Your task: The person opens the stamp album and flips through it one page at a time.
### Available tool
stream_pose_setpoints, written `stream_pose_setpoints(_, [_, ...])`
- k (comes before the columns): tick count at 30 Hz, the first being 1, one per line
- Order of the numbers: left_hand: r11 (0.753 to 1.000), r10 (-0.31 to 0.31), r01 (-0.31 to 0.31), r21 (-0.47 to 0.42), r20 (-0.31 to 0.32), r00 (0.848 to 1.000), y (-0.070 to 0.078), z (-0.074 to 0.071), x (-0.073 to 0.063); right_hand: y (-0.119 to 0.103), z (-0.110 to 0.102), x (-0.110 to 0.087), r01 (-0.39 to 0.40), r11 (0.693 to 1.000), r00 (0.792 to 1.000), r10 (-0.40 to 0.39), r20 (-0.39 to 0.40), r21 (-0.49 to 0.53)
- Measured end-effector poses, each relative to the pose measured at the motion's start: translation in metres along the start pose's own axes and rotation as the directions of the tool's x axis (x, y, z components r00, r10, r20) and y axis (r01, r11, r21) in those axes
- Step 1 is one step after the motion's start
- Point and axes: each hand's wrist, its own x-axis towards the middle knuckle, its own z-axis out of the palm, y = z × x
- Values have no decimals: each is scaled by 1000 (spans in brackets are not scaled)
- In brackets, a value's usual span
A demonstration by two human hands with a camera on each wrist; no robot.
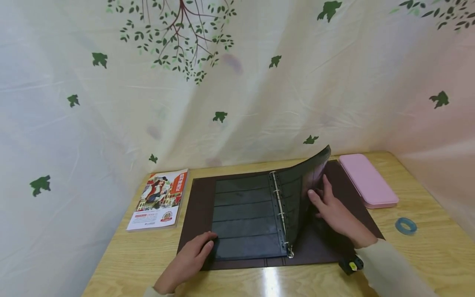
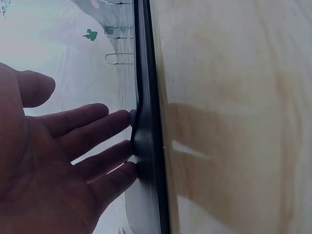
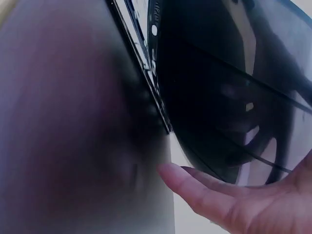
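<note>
A dark brown ring binder (image 1: 198,206) lies spread on the table, black pocket pages (image 1: 243,210) flat on its left side. More black pages (image 1: 291,192) stand raised and bent to the right of the metal rings (image 1: 281,214). My right hand (image 1: 335,212) touches the outer side of these raised pages, thumb and fingers spread; the right wrist view shows its fingers (image 3: 195,190) extended beside the glossy sheet (image 3: 209,97). At the binder's front left corner rests my left hand (image 1: 191,255). In the left wrist view its straight fingertips (image 2: 127,170) meet the binder's edge (image 2: 148,146).
Left of the binder lies a booklet (image 1: 159,198) with a colourful cover. A pink case (image 1: 368,179) sits at the right, overlapping the binder's side in this view. Nearer is a blue tape ring (image 1: 406,226). A patterned white curtain (image 1: 252,103) hangs behind the wooden table (image 1: 122,264).
</note>
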Motion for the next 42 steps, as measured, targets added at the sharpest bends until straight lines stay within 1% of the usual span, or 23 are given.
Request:
stream_pose_setpoints(2, [1000, 5, -5, -2, -2, 1000, 0, 0, 0, -4, 5, 4, 27, 999, 999, -28, 27, 21])
stream_pose_setpoints(6, [1000, 0, 0, -2, 3, 1000, 0, 1, 0, -11, 17, 7, 110, 993, 992, -113, 52, 53])
stream_pose_setpoints(10, [1000, -13, 13, 4, 0, 1000, -2, 1, 0, -16, 30, 8, 208, 978, 976, -209, 61, 29])
stream_pose_setpoints(12, [1000, -13, 13, 5, -3, 1000, -2, 1, 0, -18, 36, 9, 251, 968, 964, -252, 80, 21])
stream_pose_setpoints(15, [1000, -12, 12, 4, -4, 1000, -2, 1, 0, -21, 45, 9, 287, 958, 950, -286, 122, 11])
stream_pose_setpoints(18, [1000, -10, 10, 2, -6, 1000, -2, 1, 0, -23, 52, 9, 310, 950, 937, -301, 175, -29])
stream_pose_setpoints(22, [1000, -10, 10, -2, -7, 1000, -2, 1, 0, -25, 55, 10, 315, 945, 932, -289, 218, -90])
stream_pose_setpoints(24, [1000, -8, 8, -3, -8, 1000, -2, 1, 0, -25, 56, 11, 292, 948, 942, -263, 206, -124])
stream_pose_setpoints(26, [1000, -9, 9, -5, -8, 1000, -2, 1, 0, -24, 57, 12, 246, 954, 961, -216, 174, -169])
stream_pose_setpoints(28, [1000, -10, 10, -7, -9, 1000, -3, 1, 0, -23, 59, 14, 178, 964, 976, -147, 160, -197])
stream_pose_setpoints(30, [1000, -15, 15, -8, -7, 1000, -3, 1, 0, -21, 62, 15, 111, 977, 981, -78, 180, -182])
stream_pose_setpoints(32, [1000, -20, 20, -10, -2, 1000, -3, 1, 0, -17, 65, 17, 66, 987, 977, -34, 212, -145])
stream_pose_setpoints(34, [1000, -22, 22, -12, 1, 1000, -3, 1, 0, -14, 68, 18, 47, 995, 973, -25, 228, -89])
stream_pose_setpoints(36, [1000, -20, 20, -13, 1, 1000, -3, 1, 0, -12, 69, 18, 51, 997, 974, -37, 224, -60])
stream_pose_setpoints(39, [1000, -10, 10, -13, -5, 1000, -2, 1, 0, -11, 70, 17, 72, 996, 976, -58, 211, -58])
stream_pose_setpoints(42, [1000, 1, -1, -10, -8, 1000, -2, 0, -1, -11, 70, 17, 99, 993, 970, -82, 227, -64])
